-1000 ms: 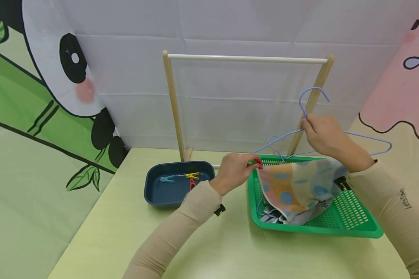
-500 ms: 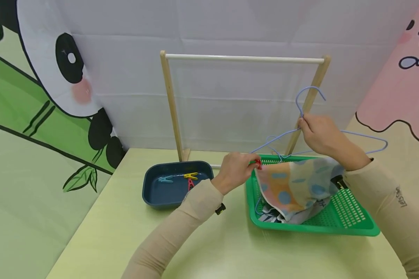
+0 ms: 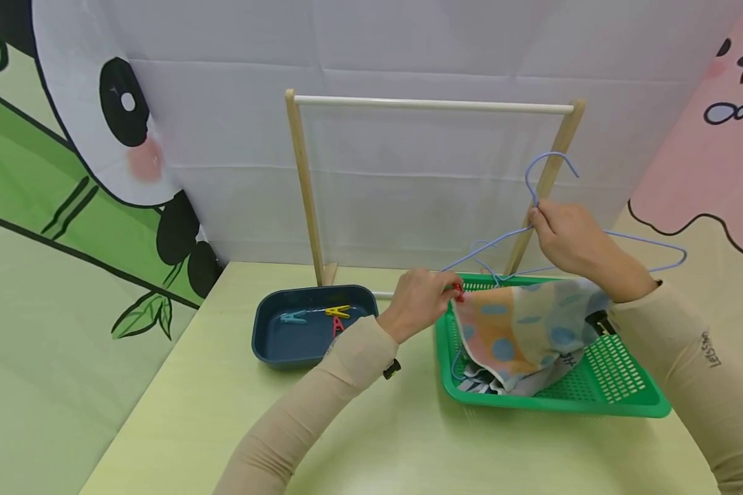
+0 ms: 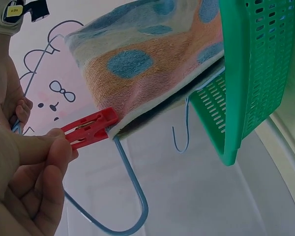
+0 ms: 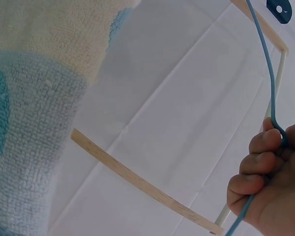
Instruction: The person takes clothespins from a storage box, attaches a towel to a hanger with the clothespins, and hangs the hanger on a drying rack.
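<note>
My right hand (image 3: 566, 240) grips a blue wire hanger (image 3: 483, 251) just below its hook, holding it up over the green basket (image 3: 557, 405). A towel (image 3: 508, 330) with orange, cream and blue spots hangs folded over the hanger's lower bar. At the towel's left corner my left hand (image 3: 417, 302) pinches a red clothespin (image 4: 91, 129) between thumb and fingers. In the left wrist view the clothespin's tip is on the towel's edge, right by the hanger's rounded end. The right wrist view shows the fingers curled round the blue wire, with the towel beside it.
A dark blue tray (image 3: 272, 354) left of the basket holds blue, yellow and red clothespins. Behind stands a wooden rack with a white rail (image 3: 433, 104). Another blue hanger (image 4: 187, 130) and grey patterned cloth (image 3: 483, 381) are in the basket.
The view has shifted slightly. Both hands keep their hold on the hanger and the red clothespin, and the towel hangs as before.
</note>
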`<state>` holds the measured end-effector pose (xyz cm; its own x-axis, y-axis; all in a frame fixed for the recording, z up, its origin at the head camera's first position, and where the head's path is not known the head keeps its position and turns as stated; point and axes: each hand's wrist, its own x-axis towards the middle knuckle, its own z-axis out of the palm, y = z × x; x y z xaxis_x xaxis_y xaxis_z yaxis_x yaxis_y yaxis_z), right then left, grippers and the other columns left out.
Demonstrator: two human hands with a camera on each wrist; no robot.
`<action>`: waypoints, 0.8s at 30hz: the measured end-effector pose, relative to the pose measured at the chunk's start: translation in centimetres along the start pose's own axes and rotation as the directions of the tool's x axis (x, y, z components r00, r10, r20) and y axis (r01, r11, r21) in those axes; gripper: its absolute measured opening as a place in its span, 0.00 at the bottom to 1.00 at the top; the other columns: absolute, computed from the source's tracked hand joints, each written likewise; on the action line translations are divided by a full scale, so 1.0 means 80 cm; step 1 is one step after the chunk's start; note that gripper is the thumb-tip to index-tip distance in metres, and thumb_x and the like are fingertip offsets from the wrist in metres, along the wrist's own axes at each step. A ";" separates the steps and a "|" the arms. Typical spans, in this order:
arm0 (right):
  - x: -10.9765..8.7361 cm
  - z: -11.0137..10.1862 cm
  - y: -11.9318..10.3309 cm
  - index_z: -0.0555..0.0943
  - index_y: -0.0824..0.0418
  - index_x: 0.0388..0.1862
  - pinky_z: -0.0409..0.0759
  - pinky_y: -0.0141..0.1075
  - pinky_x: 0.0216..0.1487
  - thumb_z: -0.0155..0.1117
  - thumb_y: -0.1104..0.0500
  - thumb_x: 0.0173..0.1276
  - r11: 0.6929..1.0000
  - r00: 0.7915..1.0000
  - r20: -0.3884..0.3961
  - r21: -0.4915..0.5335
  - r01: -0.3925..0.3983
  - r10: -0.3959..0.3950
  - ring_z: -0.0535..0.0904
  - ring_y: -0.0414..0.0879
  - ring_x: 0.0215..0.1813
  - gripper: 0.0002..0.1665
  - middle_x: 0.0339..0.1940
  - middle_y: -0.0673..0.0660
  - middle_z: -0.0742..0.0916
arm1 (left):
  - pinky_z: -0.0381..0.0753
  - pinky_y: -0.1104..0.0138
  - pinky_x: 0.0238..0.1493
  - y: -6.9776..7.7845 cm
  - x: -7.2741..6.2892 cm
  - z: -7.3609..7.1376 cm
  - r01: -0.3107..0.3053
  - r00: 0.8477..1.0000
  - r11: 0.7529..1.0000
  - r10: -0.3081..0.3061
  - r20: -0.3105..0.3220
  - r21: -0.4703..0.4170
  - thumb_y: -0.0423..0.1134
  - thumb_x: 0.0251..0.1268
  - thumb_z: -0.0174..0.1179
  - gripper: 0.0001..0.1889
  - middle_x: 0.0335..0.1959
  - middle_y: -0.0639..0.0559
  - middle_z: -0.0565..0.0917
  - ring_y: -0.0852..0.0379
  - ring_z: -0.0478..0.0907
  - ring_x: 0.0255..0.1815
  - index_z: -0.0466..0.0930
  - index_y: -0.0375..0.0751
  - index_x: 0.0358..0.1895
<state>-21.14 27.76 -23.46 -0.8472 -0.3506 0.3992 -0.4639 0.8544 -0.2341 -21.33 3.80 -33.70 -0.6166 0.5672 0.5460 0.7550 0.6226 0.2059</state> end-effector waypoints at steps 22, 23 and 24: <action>-0.001 0.000 0.004 0.76 0.67 0.39 0.69 0.48 0.35 0.35 0.60 0.77 1.000 1.000 -0.011 0.005 -0.015 0.015 0.76 0.56 0.32 0.20 0.30 0.62 0.82 | 0.64 0.75 0.17 -0.001 0.001 0.002 0.015 0.999 1.000 -0.014 0.039 -0.018 0.41 0.59 0.66 0.07 0.27 0.57 0.86 0.66 0.67 0.14 0.86 0.45 0.39; -0.001 0.000 0.005 0.77 0.67 0.39 0.69 0.47 0.34 0.36 0.59 0.77 1.000 1.000 -0.012 0.004 -0.018 0.018 0.75 0.55 0.30 0.20 0.28 0.61 0.82 | 0.65 0.75 0.17 -0.001 0.001 0.002 0.019 0.999 1.000 -0.018 0.047 -0.019 0.41 0.59 0.66 0.08 0.27 0.57 0.86 0.66 0.68 0.14 0.85 0.45 0.40; -0.001 0.000 0.006 0.77 0.67 0.39 0.68 0.47 0.34 0.36 0.59 0.77 1.000 1.000 -0.011 0.005 -0.022 0.023 0.74 0.54 0.30 0.21 0.27 0.60 0.81 | 0.65 0.76 0.17 -0.001 0.001 0.002 0.024 0.998 0.999 -0.023 0.055 -0.022 0.42 0.59 0.66 0.08 0.27 0.56 0.85 0.66 0.68 0.14 0.85 0.45 0.40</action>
<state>-21.28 28.16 -23.63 -0.8545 -0.3270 0.4035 -0.4459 0.8603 -0.2471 -21.46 3.89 -33.79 -0.6448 0.5818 0.4957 0.7449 0.6237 0.2369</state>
